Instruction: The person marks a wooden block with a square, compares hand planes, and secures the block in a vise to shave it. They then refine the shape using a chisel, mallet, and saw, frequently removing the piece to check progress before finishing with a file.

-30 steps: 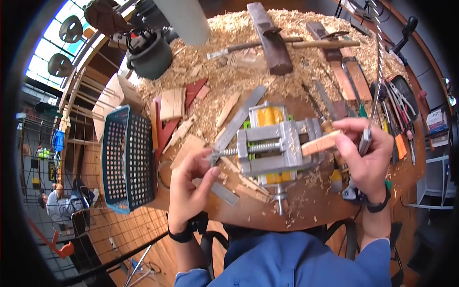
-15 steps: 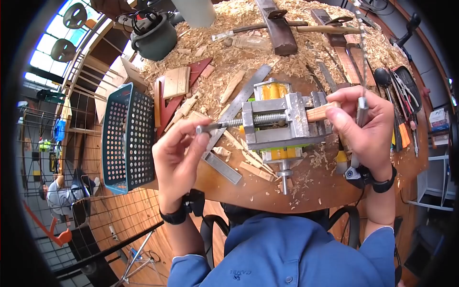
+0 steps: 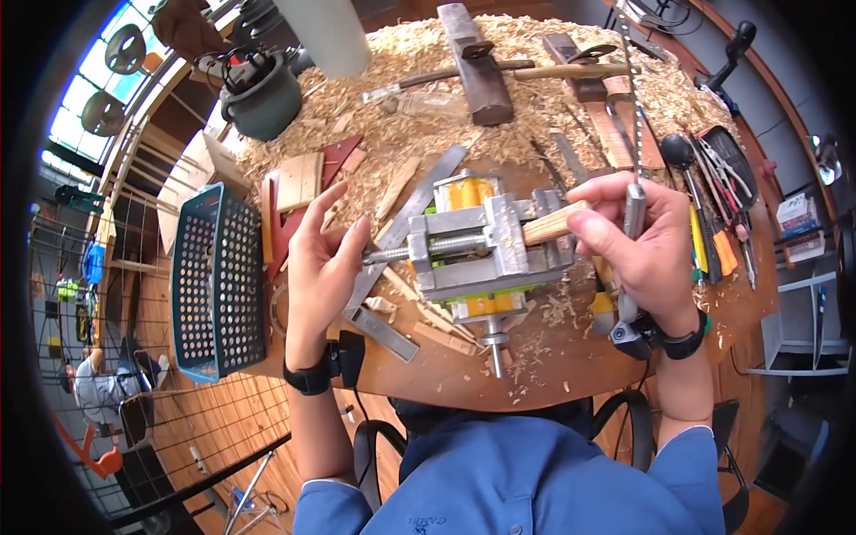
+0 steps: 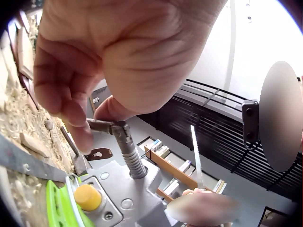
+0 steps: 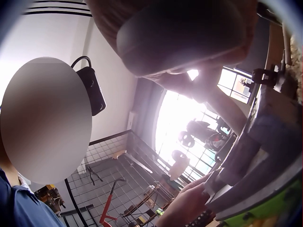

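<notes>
A grey metal vise (image 3: 464,254) stands on the table, its screw (image 3: 459,243) pointing left. My left hand (image 3: 319,276) is at the screw's outer end, index finger and thumb apart. In the left wrist view, the fingers of that hand (image 4: 78,101) touch the small handle bar (image 4: 100,126). My right hand (image 3: 642,245) pinches a light wooden piece (image 3: 555,225) between thumb and index finger; its far end lies at the vise jaws, and whether they clamp it I cannot tell. The same hand holds a narrow saw (image 3: 635,207), blade upward.
A teal basket (image 3: 218,285) stands at the left and a dark pot (image 3: 266,102) behind it. Hand planes (image 3: 481,80), a hammer and shavings (image 3: 401,45) cover the back. Pliers (image 3: 727,169) and other tools lie at the right. A metal ruler (image 3: 383,334) lies by the vise.
My left index finger and thumb have spread from the handle bar they held. My right hand still pinches the wooden piece at the vise. The head view has shifted.
</notes>
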Motion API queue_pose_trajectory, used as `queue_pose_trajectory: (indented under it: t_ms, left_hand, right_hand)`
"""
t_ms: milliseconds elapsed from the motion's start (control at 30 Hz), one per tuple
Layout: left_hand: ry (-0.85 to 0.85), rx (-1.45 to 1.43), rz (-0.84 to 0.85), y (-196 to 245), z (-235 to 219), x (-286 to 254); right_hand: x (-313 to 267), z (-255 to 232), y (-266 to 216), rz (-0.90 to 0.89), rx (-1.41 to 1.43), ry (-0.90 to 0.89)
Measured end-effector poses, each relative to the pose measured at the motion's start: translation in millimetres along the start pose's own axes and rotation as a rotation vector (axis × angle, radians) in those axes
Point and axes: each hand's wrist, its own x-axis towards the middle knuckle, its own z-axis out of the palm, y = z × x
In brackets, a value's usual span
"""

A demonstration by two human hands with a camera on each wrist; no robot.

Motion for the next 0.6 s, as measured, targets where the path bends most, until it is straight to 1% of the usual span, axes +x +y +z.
queue_pose_trajectory:
  t_ms: [33,100,167,233,267,300,367,433,500,600]
  left_hand:
    - [-0.007,-0.005,0.006,-1.6,-1.9,-0.7]
    - [-0.102,0.016,-0.022,-10.0,-9.2,-1.5]
    - [-0.11,0.029,-0.038,-14.2,-14.4,-4.9]
    - [-0.205,0.102,0.002,-9.9,-20.2,-10.5]
    - [-0.271,0.238,0.12,-12.3,-26.2,-11.7]
    - [-0.272,0.236,0.124,-9.9,-25.3,-14.9]
    - [-0.305,0.207,0.092,0.1,-21.5,-23.6]
    - [-0.287,0.185,0.103,0.5,-19.3,-29.7]
    - [-0.345,0.139,-0.012,-7.2,-24.4,-29.9]
    - [-0.345,0.161,-0.012,-0.9,-22.5,-28.5]
  right_hand:
    - [0.0,-0.8,1.5,-0.003,-0.006,0.009]
    - [-0.1,-1.0,4.4,-0.01,0.028,-0.004]
    - [-0.8,-0.2,6.4,-0.004,0.026,0.003]
    - [-1.1,0.2,9.3,-0.015,0.05,0.006]
    - [-2.1,-0.9,9.5,-0.012,0.015,0.015]
    - [-3.4,-1.9,8.4,-0.014,0.013,0.018]
    - [-8.1,-3.1,5.7,-0.004,0.015,0.012]
    - [-15.5,-2.1,7.7,-0.013,0.024,0.033]
    - [-23.4,-3.6,8.7,0.011,-0.01,0.017]
    - [-32.7,1.2,12.0,-0.015,-0.009,0.031]
